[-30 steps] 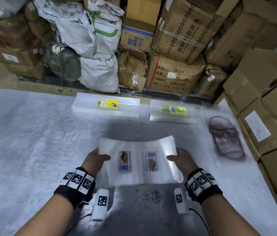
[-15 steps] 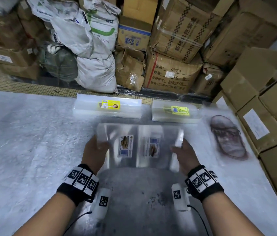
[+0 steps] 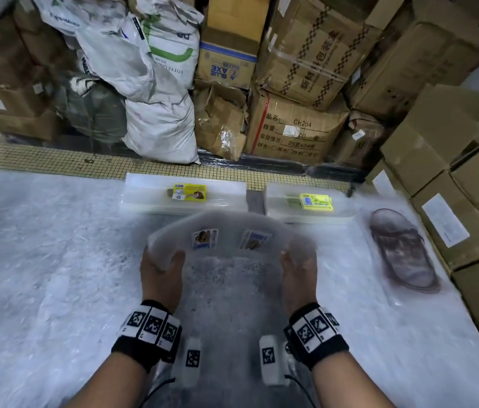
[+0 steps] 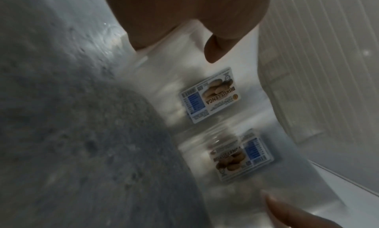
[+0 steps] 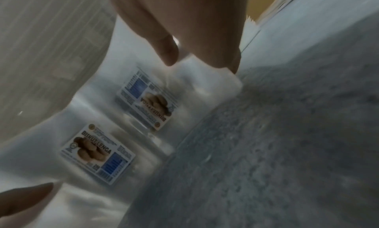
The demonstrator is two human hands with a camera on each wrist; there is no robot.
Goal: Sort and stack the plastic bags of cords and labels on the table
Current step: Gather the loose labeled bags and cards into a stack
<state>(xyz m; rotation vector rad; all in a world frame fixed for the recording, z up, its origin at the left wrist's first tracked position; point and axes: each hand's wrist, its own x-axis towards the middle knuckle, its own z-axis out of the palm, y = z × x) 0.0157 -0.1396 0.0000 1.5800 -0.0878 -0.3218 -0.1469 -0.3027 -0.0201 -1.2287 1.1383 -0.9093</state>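
Both hands carrying a sheet of clear bags, mid-air over the table.

Left hand (image 3: 160, 267) pinches the left edge of the bag sheet (image 3: 229, 231), thumb on top; right hand (image 3: 295, 267) grips the right edge, thumb on top in the wrist view. The sheet is off the table (image 3: 41, 260), bowed up in the middle, just near of the two flat stacks: left stack (image 3: 156, 198) with a yellow label, right stack (image 3: 288, 206) likewise. Two blue-and-white biscuit labels (image 4: 209, 95) show through the film. Judgement: light, floppy, slick film with no stiffness, so it sags or buckles unless both ends are held; the layers may slide apart. Hold the short edges, keep slight tension and lay it flat. Sandal (image 3: 403, 251) under plastic at right, clear of the path.
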